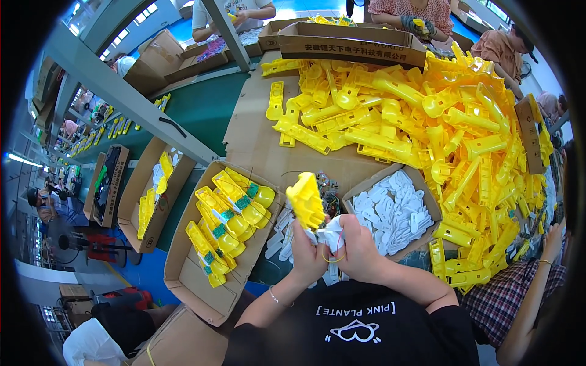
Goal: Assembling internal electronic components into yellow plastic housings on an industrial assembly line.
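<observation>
In front of my chest, both hands are closed close together. My left hand [306, 255] grips the lower end of a yellow plastic housing [305, 198], which tilts up and away from me. My right hand [361, 249] pinches a small white plastic piece [331, 234] against the housing's near end. A thin yellow wire loops below the fingers, and their tips hide where the parts meet. To the left, a cardboard box [204, 299] holds several yellow housings [229, 213] with green circuit boards. White flat plastic parts [394, 210] fill a box to the right.
A large heap of yellow shells [415, 116] covers the table's right and far side. Small wired parts [329, 189] lie just beyond my hands. A metal post [131, 91] slants across the left, by a green conveyor [201, 116]. A co-worker's arm [537, 287] reaches in at right.
</observation>
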`<state>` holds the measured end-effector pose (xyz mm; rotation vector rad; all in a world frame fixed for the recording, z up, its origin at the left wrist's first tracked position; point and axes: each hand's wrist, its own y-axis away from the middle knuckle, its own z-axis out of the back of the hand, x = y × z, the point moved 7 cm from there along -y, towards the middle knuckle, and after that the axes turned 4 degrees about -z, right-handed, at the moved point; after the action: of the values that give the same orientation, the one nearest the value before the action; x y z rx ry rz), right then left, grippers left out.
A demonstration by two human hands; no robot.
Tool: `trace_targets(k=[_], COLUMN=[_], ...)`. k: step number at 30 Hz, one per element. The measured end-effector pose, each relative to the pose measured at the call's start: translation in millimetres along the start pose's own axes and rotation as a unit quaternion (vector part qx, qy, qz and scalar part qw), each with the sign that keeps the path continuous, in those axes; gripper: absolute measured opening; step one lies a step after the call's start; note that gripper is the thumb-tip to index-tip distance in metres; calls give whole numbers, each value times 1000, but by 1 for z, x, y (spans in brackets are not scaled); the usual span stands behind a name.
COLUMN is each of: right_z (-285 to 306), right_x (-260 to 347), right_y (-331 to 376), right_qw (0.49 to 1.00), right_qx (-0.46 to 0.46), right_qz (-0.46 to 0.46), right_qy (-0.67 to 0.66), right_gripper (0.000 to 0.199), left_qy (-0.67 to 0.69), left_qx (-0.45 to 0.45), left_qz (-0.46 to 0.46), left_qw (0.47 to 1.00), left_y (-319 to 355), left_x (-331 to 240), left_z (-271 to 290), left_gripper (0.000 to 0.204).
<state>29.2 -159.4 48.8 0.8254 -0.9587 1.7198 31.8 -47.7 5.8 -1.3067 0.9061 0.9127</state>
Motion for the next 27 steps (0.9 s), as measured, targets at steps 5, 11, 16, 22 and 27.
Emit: trace_targets(k=[5,11,16,22,27], right_z=[44,27,45,42,19], right_x=[30,16,11,-8,-22], right_y=[-21,-46,-53,-44,-39], right_qw=[965,940,947,987,893], right_qx=[-131,20,-16,-45,223], right_qz=[204,111,177,140,-41], right_qy=[97,323,269,72,-388], right_gripper=[33,43,51,19,46], left_qy=[84,-125,216,374,378], left_qx=[89,185,179,158,150], left_qz=[95,13,220,277,280], left_qw=[988,975,934,871,870], left_y=[-3,-2,15,23,21], left_x=[-2,-18,-2,-16,-2], left_z=[-7,-4,-2,-4,6], left_gripper=[63,67,73,82,74])
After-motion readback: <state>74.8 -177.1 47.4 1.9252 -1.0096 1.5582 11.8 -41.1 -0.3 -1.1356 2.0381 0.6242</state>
